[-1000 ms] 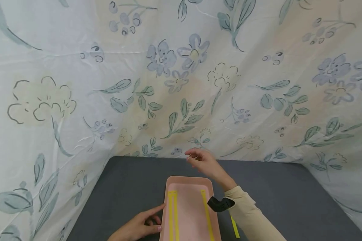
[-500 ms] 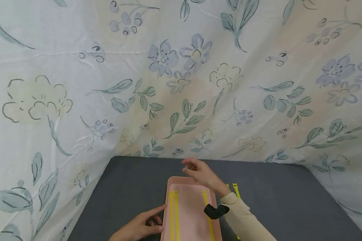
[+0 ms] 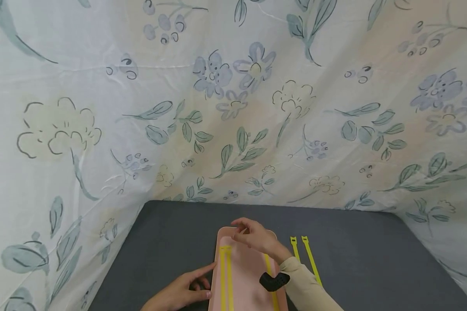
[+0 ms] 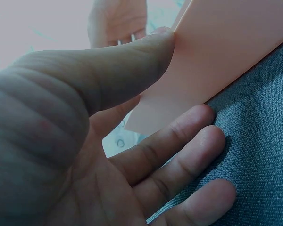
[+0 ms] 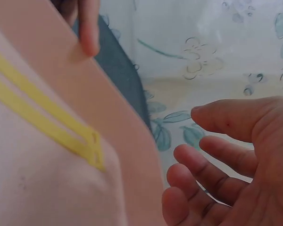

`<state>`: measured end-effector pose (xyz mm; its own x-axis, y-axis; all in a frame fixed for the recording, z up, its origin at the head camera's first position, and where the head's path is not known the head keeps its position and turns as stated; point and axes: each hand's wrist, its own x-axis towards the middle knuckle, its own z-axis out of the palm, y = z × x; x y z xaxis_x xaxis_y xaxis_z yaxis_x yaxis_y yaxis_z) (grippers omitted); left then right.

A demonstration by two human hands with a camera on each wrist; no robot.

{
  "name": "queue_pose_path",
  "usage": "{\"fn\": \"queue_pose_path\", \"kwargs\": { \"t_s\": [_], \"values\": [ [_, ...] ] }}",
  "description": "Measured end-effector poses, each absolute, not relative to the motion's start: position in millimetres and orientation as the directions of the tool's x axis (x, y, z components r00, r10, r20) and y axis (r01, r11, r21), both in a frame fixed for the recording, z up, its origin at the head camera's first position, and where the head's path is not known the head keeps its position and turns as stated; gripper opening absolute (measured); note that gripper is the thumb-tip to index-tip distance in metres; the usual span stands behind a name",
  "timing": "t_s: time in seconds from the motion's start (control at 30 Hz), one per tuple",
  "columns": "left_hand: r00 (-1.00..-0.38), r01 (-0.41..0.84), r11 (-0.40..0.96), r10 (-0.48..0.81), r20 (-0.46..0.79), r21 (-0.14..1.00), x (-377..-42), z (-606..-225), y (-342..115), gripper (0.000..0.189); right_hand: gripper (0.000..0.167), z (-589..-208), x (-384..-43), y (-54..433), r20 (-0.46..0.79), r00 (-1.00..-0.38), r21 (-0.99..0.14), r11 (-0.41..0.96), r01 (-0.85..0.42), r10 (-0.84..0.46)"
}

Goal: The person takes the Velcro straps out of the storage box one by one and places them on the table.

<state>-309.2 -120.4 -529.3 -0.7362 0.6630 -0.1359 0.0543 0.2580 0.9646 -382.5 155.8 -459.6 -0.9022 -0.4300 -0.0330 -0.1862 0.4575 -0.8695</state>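
Note:
A pink tray [image 3: 243,276] lies lengthwise on the dark table. My left hand [image 3: 184,287] is at its left side, with index finger and thumb touching the wall; in the left wrist view the thumb [image 4: 137,61] lies against the tray's rim and the other fingers are loosely spread. Over the tray's far end hovers my right hand [image 3: 254,236], fingers loosely bent, nothing in them. Two yellow straps [image 3: 226,276] with slotted heads run side by side along the tray's left part. Another yellow strap [image 3: 275,300] is on its right part, partly hidden by the forearm.
Two more yellow straps [image 3: 311,261] lie on the dark table [image 3: 358,250] right of the tray, their near ends hidden by the right sleeve. A floral curtain [image 3: 233,108] hangs behind and beside the table. A black wrist device [image 3: 273,282] sits on the right forearm.
My right hand has come nearer and slightly left, from beyond the tray's far right corner to above its far end. The straps on the table are now uncovered. My left hand stays put.

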Motion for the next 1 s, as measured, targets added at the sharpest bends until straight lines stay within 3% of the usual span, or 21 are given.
{"fn": "queue_pose_path", "kwargs": {
  "t_s": [0.23,0.33,0.5,0.63,1.0],
  "values": [
    [-0.735,0.051,0.253,0.664,-0.135,0.966,-309,-529,-120,0.071,0.037,-474,-386,159,-0.079,-0.894,-0.853,0.494,-0.168,-0.441],
    [-0.737,0.050,0.252,0.662,-0.135,0.966,-309,-527,-120,0.071,0.043,-479,-388,159,-0.095,-0.879,-0.827,0.529,-0.192,-0.468],
    [-0.734,0.042,0.241,0.666,-0.134,0.970,-309,-527,-119,0.071,0.055,-487,-391,157,-0.071,-0.819,-0.745,0.576,-0.336,-0.569],
    [-0.734,0.046,0.233,0.667,-0.125,0.971,-309,-529,-118,0.071,0.050,-495,-392,154,-0.045,-0.786,-0.674,0.600,-0.432,-0.617],
    [-0.746,0.054,0.254,0.653,-0.130,0.966,-308,-527,-117,0.071,0.055,-507,-389,151,-0.094,-0.833,-0.599,0.699,-0.390,-0.546]
  ]
}}
